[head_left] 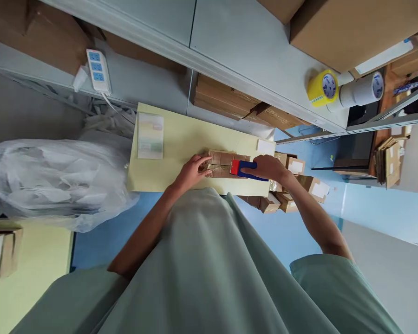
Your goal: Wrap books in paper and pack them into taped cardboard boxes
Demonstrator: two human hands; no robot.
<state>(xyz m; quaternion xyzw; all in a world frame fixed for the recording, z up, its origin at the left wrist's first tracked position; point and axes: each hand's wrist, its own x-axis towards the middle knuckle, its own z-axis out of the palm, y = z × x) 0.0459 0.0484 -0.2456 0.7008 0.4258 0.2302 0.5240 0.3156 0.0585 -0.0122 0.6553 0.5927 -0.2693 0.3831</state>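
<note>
A small flat cardboard box point(220, 171) lies on the pale yellow table point(181, 134), with a shiny strip of tape along its middle. At its left end is my left hand point(191, 172), thumb and fingers gripping the edges of the box. My right hand point(267, 168) is closed around the handle of a blue and red tape dispenser point(242, 168). The dispenser's red head rests over the right part of the box and hides some of it. The tape roll inside cannot be made out.
A printed sheet point(150, 136) and a white label point(265, 146) lie on the table. Behind stands a grey shelf point(237, 55) with cartons, yellow tape point(322, 88) and a power strip point(98, 72). A plastic bag point(55, 181) bulges at left; boxes point(296, 181) sit on the floor at right.
</note>
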